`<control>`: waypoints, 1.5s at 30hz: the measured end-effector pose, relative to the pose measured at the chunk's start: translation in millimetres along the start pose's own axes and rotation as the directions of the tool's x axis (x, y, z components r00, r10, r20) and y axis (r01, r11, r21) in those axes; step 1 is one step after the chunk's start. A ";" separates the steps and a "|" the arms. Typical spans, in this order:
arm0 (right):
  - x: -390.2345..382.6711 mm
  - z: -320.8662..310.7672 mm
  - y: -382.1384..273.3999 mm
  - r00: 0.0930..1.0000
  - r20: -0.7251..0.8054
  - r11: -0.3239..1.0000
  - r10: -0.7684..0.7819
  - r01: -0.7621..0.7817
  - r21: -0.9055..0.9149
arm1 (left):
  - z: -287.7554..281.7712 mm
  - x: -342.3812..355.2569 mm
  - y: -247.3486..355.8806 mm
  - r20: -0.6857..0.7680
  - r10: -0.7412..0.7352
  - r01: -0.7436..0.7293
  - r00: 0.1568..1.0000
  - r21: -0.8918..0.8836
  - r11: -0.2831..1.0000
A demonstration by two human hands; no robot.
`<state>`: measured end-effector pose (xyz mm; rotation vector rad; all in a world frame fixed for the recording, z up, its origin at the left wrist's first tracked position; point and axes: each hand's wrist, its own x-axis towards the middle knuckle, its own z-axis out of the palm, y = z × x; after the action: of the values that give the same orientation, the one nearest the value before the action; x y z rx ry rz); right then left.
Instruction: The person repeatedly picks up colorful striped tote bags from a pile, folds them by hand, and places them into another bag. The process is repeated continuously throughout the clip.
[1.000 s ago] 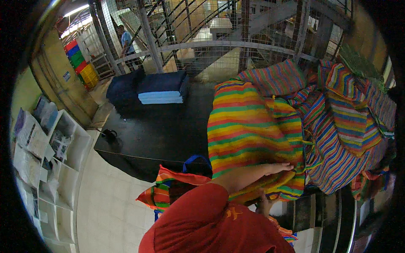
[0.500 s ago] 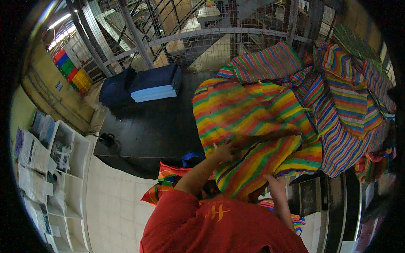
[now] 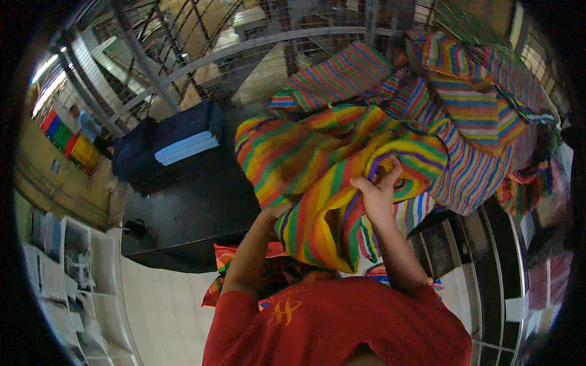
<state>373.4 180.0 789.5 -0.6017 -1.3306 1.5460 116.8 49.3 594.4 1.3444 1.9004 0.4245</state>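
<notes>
A yellow, red and green striped woven bag lies rumpled over the near part of the black table, with folded openings facing me. My right hand is on its rim at the right, thumb and fingers hooked round the edge fabric. My left hand touches the bag's lower left side; its fingers are mostly hidden in the fabric. More striped bags are heaped behind and to the right. An orange striped bag shows below the table's front edge.
Navy folded cloth and light-blue folded cloth sit at the table's left. A white shelf unit holds wrapped packs at left. A metal mesh barrier runs behind. A person in light blue stands beyond, near coloured crates.
My right hand has risen to the bag's rim, and my left hand has drawn back to its lower left. The bag is more bunched and opened. The view has rotated.
</notes>
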 end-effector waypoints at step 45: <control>232.3 238.2 195.0 0.404 0.599 -0.380 0.691 0.908 -0.174 | -7.0 -50.3 -28.8 -0.572 -0.710 -0.004 0.410 -0.780 0.626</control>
<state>10.1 291.7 724.2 -0.0451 -3.4335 -0.9683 100.8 -6.7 599.9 0.0154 2.3251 1.6249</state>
